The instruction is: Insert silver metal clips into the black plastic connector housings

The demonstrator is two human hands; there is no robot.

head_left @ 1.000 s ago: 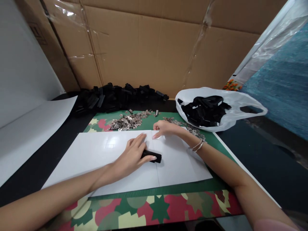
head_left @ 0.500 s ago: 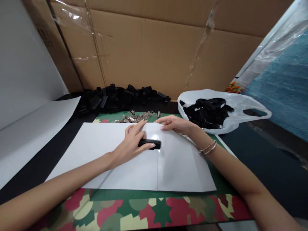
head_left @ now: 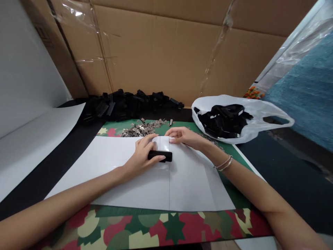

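A white sheet (head_left: 125,189) with a vertical crease right of its middle lies in front of me. My left hand (head_left: 143,152) rests on it, thumb and fingers closed round a short black bar-shaped piece (head_left: 168,157) that lies across the sheet left of the crease. A shiny clear patch (head_left: 163,144) shows just above the bar. My right hand (head_left: 183,136) has thumb and fingertips pinched on the sheet's far edge near the crease. Right of the crease, the sheet bends up a little toward its right side.
Small silvery bits (head_left: 142,128) are heaped behind the sheet, beside a small metal cylinder (head_left: 170,122). Many black pieces (head_left: 122,104) are piled farther back. A white plastic bag (head_left: 249,133) holds more black parts. Beneath lies a green patterned board (head_left: 145,222); a cardboard wall (head_left: 161,52) stands behind.
The sheet's far edge has come slightly nearer, and more silvery bits show behind it. My right hand has shifted a little left along that edge. My left hand still holds the black bar.
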